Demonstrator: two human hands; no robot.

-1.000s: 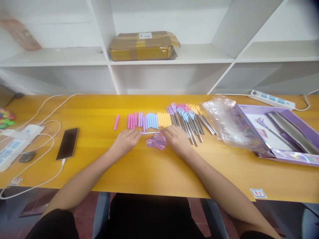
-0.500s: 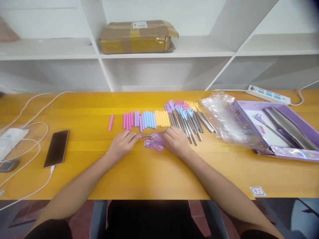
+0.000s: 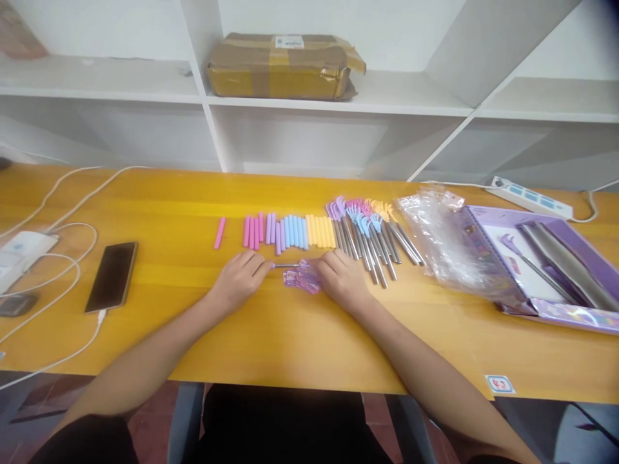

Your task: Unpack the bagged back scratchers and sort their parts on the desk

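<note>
A thin metal rod, seemingly a back scratcher [image 3: 286, 265], spans the gap between my two closed hands. My left hand [image 3: 240, 277] pinches its left end, where a bit of purple shows at the fingertips. Fingers of my right hand [image 3: 341, 274] are wrapped round the other end, so that end is hidden. Under the rod, beside my right hand, lies a small pile of purple printed tags [image 3: 302, 278]. Beyond my hands runs a row of pink sleeves [image 3: 251, 232], purple sleeves [image 3: 271, 229], blue sleeves [image 3: 294, 232] and yellow sleeves [image 3: 320, 231]. Back scratchers [image 3: 370, 241] with coloured claws lie right of them.
A single pink sleeve [image 3: 220, 232] lies apart on the left. Clear plastic bags [image 3: 438, 232] and an open purple box [image 3: 517, 283] are on the right. A phone [image 3: 111, 277] with its cable lies at left. A power strip [image 3: 529, 198] and a taped carton [image 3: 285, 67] stand behind.
The camera view has shifted and tilted slightly. Both hands keep their hold on the rod, with little visible movement.
</note>
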